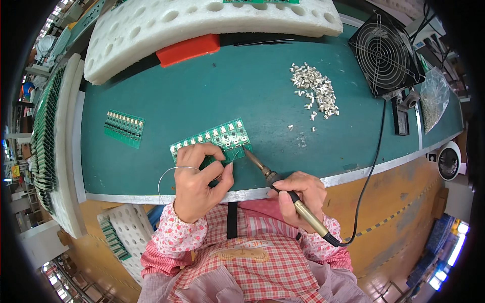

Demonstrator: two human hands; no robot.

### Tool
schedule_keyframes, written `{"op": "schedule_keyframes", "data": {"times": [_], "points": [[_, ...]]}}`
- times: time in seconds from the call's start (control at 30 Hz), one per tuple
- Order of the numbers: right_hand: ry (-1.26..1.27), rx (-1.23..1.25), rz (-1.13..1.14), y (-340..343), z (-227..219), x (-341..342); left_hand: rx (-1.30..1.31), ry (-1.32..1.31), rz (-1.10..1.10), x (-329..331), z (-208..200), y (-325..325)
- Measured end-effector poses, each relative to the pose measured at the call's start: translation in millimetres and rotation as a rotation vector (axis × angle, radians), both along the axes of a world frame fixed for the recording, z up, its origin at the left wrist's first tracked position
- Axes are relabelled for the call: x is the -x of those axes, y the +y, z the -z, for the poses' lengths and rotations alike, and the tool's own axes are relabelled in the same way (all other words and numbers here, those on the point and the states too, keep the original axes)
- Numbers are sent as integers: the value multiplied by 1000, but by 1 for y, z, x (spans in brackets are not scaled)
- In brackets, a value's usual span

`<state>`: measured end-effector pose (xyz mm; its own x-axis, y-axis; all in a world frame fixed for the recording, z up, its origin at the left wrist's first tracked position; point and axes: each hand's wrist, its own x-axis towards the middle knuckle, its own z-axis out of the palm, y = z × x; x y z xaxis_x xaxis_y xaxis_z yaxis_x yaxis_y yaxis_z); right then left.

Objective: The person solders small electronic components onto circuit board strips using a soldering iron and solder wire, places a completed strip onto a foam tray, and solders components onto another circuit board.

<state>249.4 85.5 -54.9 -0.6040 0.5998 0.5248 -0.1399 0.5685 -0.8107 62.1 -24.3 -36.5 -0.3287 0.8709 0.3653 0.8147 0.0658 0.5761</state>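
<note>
My right hand (303, 194) grips a soldering iron (273, 178) like a pen, its tip at the lower right corner of a green circuit board panel (214, 137). That panel lies slanted on the green work mat near the front edge and carries rows of small components. My left hand (199, 177) rests at the panel's lower edge, thumb and forefinger pinched on thin solder wire (162, 178), which loops out to the left of the hand. The wire's end reaches toward the iron's tip; exact contact there is too small to tell.
A second circuit board panel (125, 128) lies to the left. Small metal-pinned connectors (314, 87) are heaped at the back right, near a black fan (386, 54). White foam (202, 22) and a red block (188, 49) stand at the back. The iron's cable (375, 166) runs along the right.
</note>
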Motion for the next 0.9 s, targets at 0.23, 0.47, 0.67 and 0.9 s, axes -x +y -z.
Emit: {"op": "schedule_keyframes", "data": {"times": [0.23, 0.47, 0.67, 0.9], "points": [[-61, -4, -20, 1, -2, 1, 5, 38, -19, 0, 2, 6], [-88, 5, -28, 1, -1, 0, 3, 80, -4, 0, 4, 8], [-95, -5, -23, 1, -2, 0, 8, 71, 15, 2, 3, 10], [-112, -79, -67, 4, -2, 0, 15, 54, 13, 2, 3, 10]]}}
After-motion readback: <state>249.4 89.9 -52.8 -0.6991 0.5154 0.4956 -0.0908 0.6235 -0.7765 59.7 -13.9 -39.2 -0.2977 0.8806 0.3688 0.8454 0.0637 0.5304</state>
